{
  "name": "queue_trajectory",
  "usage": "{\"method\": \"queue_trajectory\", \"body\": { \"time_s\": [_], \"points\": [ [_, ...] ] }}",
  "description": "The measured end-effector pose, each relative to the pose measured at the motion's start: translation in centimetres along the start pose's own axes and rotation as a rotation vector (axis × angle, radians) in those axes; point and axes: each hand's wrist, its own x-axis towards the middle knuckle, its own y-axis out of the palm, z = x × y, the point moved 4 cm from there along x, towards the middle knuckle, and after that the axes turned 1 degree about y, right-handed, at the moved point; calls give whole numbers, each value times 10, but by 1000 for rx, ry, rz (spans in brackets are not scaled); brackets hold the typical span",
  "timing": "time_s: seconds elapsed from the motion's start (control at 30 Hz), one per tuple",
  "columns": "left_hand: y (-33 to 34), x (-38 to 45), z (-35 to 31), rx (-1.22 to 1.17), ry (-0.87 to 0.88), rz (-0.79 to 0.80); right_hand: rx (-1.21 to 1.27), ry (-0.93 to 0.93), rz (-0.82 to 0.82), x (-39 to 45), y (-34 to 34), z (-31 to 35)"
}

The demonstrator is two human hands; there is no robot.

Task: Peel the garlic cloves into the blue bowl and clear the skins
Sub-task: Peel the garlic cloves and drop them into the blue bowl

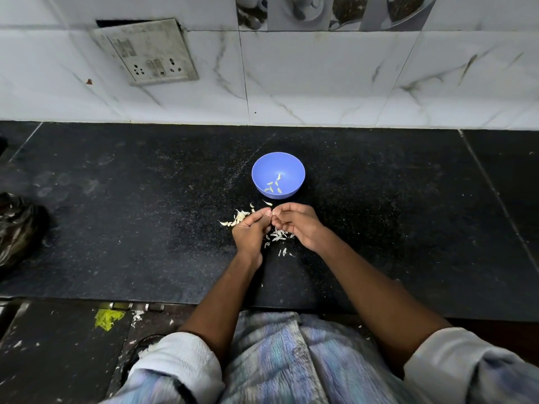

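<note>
- Blue bowl (278, 175): upright on the black tabletop (131, 217), near the tiled wall; several peeled garlic cloves (273, 185) lie inside it.
- Left hand (251, 230): just in front of the bowl, fingers curled, thumb tip meeting the right hand's fingertips; whatever is pinched between them is too small to make out.
- Right hand (297, 224): just in front of the bowl, fingers curled inward toward the left thumb.
- Unpeeled garlic cloves (236, 217): small heap in front of the bowl and to its left, touching the left hand.
- Garlic skins (278, 236): scattered on the tabletop in front of the bowl, under and between the hands.
- Black plastic bag (17, 228): far left of the bowl, at the frame edge.
- Switch socket plate (147, 52): on the wall, behind the bowl and to its left.
</note>
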Motion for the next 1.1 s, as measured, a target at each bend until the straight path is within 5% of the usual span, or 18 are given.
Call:
{"method": "queue_trajectory", "body": {
  "time_s": [0.33, 0.7, 1.1],
  "points": [
    [8, 0, 8, -225, -281, -78, -337, -308, -87, 2, -2, 10],
    [10, 5, -2, -95, 2, -60, 410, 203, -45, 5, 11, -5],
    [6, 7, 2, 95, 53, 18, -72, 1, -25, 1, -3, -2]
  ]
}}
